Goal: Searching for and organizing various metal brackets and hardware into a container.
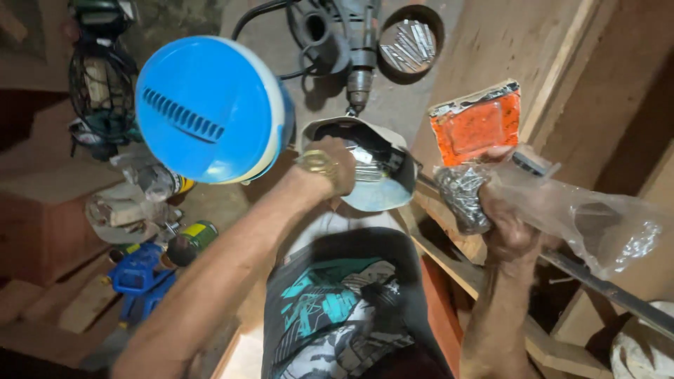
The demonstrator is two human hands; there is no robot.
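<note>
2 hands are busy at once, and we look down on both from above. Our left hand (pixel 335 163) reaches forward with the arm stretched out and the wrist bent down, a gold-coloured band at the wrist, its fingers dipped into a pale tub (pixel 379 193) of metal screws; whether they have closed on any we cannot tell, since the fingertips are hidden inside. Our right hand (pixel 509 228) is raised on a bent forearm and clenched around 2 things together: a clear plastic bag (pixel 597 221) with a clump of screws (pixel 463 196) bunched at the fist, and an orange packet (pixel 477 126) standing up above the knuckles. The bag trails off to the right. Just left of the tub sits a round blue lid (pixel 210 109). Beyond the tub lies an electric drill (pixel 358 49), its chuck pointing toward the tub, beside a round tin of nails (pixel 411 42). Wooden boards (pixel 562 63) lean on the right.
</note>
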